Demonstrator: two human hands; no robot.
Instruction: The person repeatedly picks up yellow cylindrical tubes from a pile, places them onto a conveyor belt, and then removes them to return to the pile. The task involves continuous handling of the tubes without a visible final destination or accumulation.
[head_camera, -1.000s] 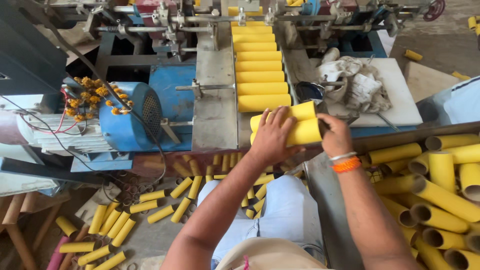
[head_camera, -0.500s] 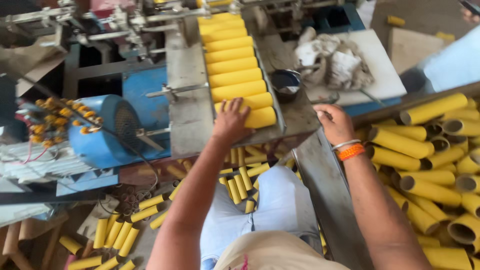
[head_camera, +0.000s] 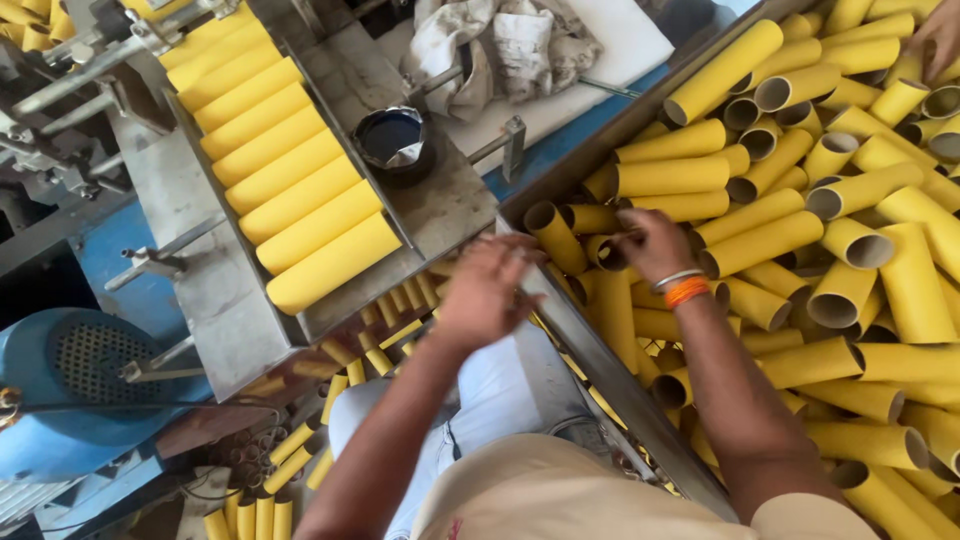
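My right hand (head_camera: 652, 243), with an orange band on its wrist, reaches into a bin of yellow cardboard tubes (head_camera: 850, 250). Its fingers curl around the open end of one yellow tube (head_camera: 603, 256) near the bin's left wall. My left hand (head_camera: 485, 290) hovers blurred over the metal bin edge (head_camera: 575, 330), fingers spread and holding nothing. A row of yellow tubes (head_camera: 290, 170) lies side by side on the machine's metal tray (head_camera: 200, 300), to the left of both hands.
A black cup of dark liquid (head_camera: 393, 140) and a dirty rag (head_camera: 500, 40) sit behind the tray. A blue motor (head_camera: 70, 390) is at lower left. Small yellow tubes (head_camera: 255, 510) litter the floor. Another person's hand (head_camera: 940, 35) shows at top right.
Both hands have left the front tube of the row on the tray and moved right to the bin. The right hand has taken hold of a tube there. The view swung right.
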